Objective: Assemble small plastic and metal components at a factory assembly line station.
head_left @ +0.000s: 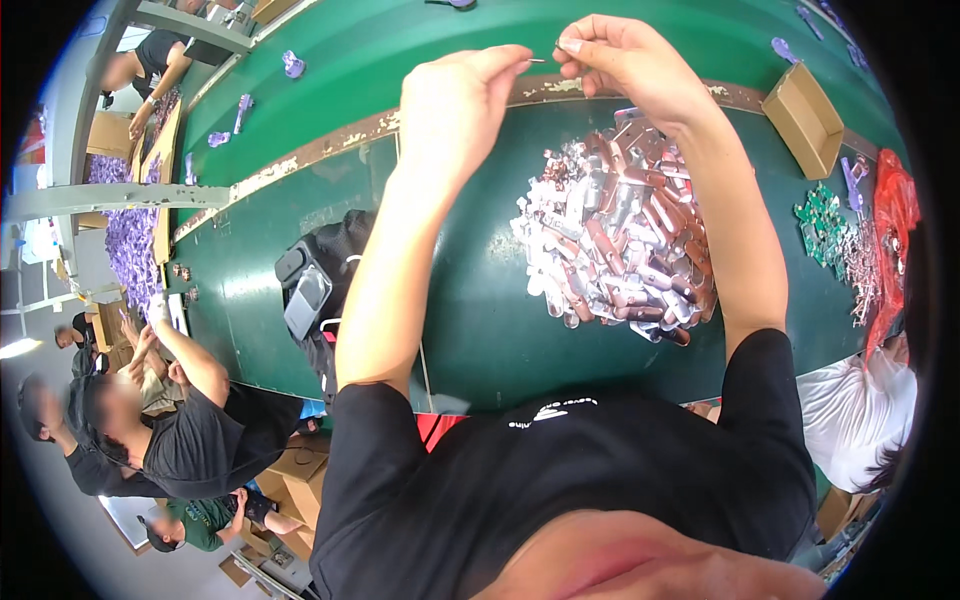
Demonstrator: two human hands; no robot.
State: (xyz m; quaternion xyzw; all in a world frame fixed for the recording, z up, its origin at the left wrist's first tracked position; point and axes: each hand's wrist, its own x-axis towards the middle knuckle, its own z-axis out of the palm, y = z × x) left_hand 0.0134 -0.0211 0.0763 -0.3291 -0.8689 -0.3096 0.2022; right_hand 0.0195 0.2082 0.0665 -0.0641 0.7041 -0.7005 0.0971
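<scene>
My left hand (455,108) is closed in a pinch, and a small thin metal piece (537,61) pokes out from its fingertips. Just across from it, my right hand (628,68) has thumb and forefinger pressed together. A tiny dark bit shows at its fingertips, too small to name. Both hands are raised over the far side of the table, close together but apart. Below my right forearm lies a heap of glossy brown and silver elongated casings (640,225), with small shiny metal parts (560,180) along its left side.
An open cardboard box (805,120) stands at right, near green circuit boards (820,228) and a red plastic bag (893,230). A black bag with a phone-like device (310,303) lies left. Purple parts (292,65) dot the green belt (350,70). Co-workers sit at both sides.
</scene>
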